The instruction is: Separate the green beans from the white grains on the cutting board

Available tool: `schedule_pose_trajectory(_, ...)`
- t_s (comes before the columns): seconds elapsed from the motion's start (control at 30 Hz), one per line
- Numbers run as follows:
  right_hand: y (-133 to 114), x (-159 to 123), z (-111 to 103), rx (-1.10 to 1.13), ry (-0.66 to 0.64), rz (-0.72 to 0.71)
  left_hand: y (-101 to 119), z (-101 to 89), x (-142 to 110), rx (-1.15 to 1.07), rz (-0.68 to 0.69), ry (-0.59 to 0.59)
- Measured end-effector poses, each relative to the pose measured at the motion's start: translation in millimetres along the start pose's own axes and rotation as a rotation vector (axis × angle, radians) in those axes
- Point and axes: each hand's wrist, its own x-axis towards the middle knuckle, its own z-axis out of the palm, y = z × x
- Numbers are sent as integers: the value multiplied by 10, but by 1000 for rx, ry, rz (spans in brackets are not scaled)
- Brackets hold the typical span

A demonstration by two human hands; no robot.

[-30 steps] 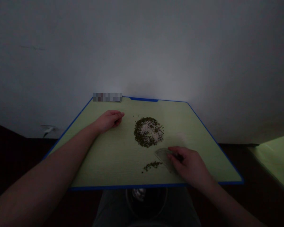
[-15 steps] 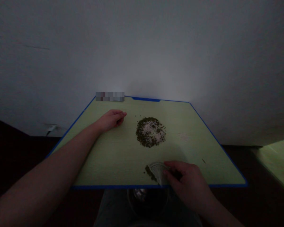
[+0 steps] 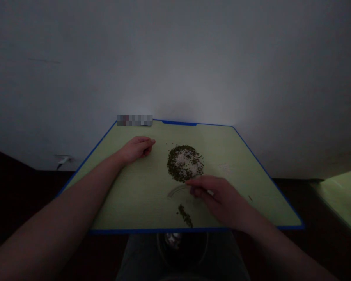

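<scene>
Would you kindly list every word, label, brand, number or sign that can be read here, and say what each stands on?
No text can be read.
Pixelated strip at the far left corner of the tabletop: blurred out, so any wording is unreadable.
Clear curved piece in the right hand: too faint and dim to make out any marks.

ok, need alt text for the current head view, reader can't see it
A bare right hand pinches a clear, curved-edged sheet between a round pile of small dark-green beans mixed with pale grains and a little dark-green bean streak near the front of a pale-green, blue-edged tabletop. The bare left hand is loosely curled, left of the pile.
</scene>
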Motion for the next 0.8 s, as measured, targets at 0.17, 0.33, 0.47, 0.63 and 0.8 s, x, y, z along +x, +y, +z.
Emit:
schedule_pose_trajectory(0.17, -19, 314, 190, -117, -132, -181, 9, 1, -4, -17, -2, -3)
schedule_pose_trajectory(0.33, 31, 266, 222, -155, -224, -212, 1, -4, 9, -24, 4, -11)
schedule_pose_trajectory(0.47, 59, 171, 187, -139, -230, -187, 9, -1, 6, -32, -7, -8)
schedule_pose_trajectory(0.63, 75, 48, 150, -117, -215, -113, 21, 8, -4, -38, -11, -2)
schedule_pose_trajectory(0.8, 90, -102, 99, -99, -187, -24, 6, 7, 9, -29, -18, 4)
